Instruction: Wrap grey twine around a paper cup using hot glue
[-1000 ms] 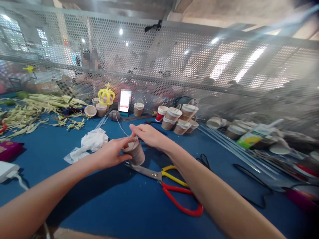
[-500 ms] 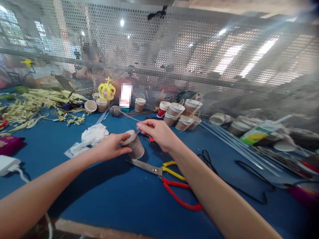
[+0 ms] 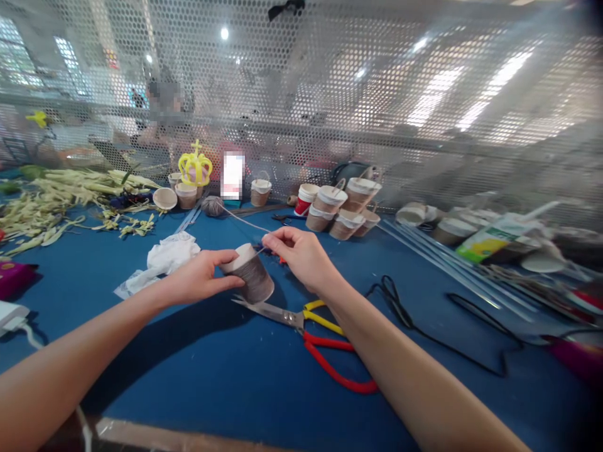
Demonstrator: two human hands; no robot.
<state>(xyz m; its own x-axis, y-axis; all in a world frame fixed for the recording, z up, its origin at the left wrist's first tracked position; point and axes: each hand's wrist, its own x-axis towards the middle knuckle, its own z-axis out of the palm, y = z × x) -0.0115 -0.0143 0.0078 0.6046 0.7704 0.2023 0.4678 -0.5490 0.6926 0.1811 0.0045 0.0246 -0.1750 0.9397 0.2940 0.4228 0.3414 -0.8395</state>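
Right hand [image 3: 299, 254] has shifted from the cup's upper end to beside it, pinching the yarn [image 3: 245, 221] drawn straight; the wrapped wall is exposed. Left hand [image 3: 200, 276] grips the tilted cup [image 3: 253, 281] between the blue table's [image 3: 211, 376] near and far edges. Perforated panel [image 3: 282, 81] borders the far edge; windows [image 3: 16, 56] show beyond.

A craft workshop, by the look of it: a blue bench [image 3: 226, 395] carries large scissors [image 3: 289, 318], a ball of grey yarn [image 3: 213, 206], clear rods [image 3: 445, 270], pale leafy strips [image 3: 47, 204] and a cluster of small wrapped cups [image 3: 346, 225], several much alike; behind it stands a perforated metal screen [image 3: 301, 94]; through its holes show a person [image 3: 153, 135], bright lamps [image 3: 225, 34] and a tall window [image 3: 70, 59], all part of a larger room.
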